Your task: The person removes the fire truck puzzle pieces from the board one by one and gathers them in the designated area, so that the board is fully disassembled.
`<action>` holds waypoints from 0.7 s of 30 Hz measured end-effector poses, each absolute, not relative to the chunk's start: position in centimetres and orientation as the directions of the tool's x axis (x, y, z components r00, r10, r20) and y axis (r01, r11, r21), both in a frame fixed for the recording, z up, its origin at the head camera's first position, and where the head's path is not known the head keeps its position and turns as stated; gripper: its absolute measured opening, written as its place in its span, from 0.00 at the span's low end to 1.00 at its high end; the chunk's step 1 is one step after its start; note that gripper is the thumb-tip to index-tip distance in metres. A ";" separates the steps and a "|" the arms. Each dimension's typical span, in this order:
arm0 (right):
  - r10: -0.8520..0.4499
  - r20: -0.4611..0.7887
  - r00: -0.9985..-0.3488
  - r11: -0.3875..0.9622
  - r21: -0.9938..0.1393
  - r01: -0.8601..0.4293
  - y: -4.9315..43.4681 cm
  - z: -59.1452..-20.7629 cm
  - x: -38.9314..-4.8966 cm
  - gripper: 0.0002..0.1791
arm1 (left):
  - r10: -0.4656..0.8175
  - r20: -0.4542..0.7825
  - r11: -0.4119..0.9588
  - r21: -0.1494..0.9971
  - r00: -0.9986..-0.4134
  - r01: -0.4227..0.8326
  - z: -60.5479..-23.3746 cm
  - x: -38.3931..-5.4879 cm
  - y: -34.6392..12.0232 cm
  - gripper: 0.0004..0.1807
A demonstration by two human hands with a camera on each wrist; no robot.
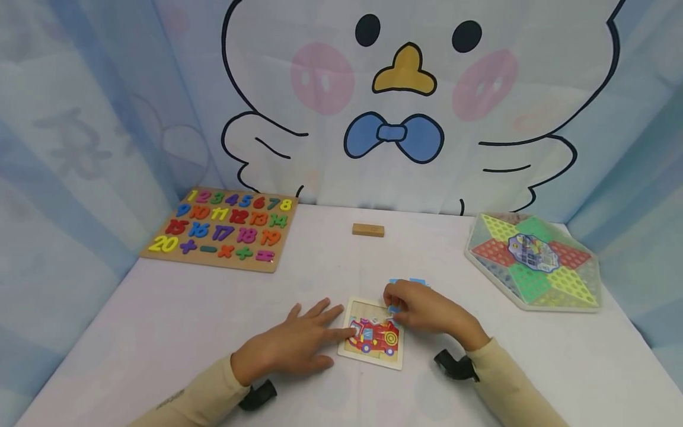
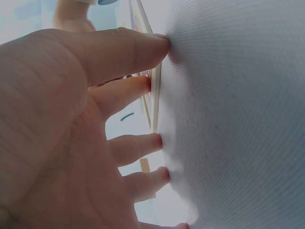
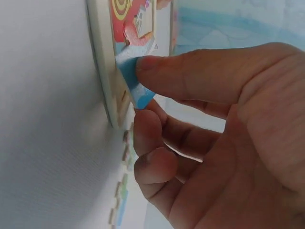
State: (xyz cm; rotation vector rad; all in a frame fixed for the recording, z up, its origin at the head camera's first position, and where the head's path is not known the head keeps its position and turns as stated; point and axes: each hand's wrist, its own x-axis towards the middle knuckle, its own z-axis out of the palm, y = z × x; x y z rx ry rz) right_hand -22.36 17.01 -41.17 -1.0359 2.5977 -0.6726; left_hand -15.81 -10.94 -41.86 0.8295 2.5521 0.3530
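A small wooden jigsaw puzzle lies on the table, with a red vehicle picture partly assembled inside its frame. My left hand is spread flat at its left side, index finger resting on the puzzle's left part. In the left wrist view the thumb touches the tablecloth beside the frame. My right hand pinches a blue puzzle piece between thumb and fingers. That piece is tilted over the upper right of the frame, its edge close to the red pieces. Whether it touches them I cannot tell.
Loose blue-topped puzzle pieces lie just behind my right hand. A number board stands at the back left, a small wooden block at the back middle. A hexagonal board game box lies at the right. A printed curtain closes off the back.
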 end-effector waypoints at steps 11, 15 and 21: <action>-0.724 -0.023 -0.690 0.592 -0.534 -0.603 17.8 -39.5 -22.2 0.07 | 0.596 -0.334 0.796 0.366 -0.730 0.482 -41.7 -15.7 -10.8 0.32; -0.667 0.042 -0.744 0.600 -0.562 -0.569 19.7 -38.2 -22.8 0.08 | 0.597 -0.330 0.795 0.368 -0.731 0.482 -41.7 -15.7 -10.7 0.32; -0.483 0.016 -0.876 0.721 -0.560 -0.408 23.9 -37.3 -24.3 0.09 | 0.601 -0.325 0.791 0.375 -0.730 0.484 -41.6 -15.6 -10.7 0.32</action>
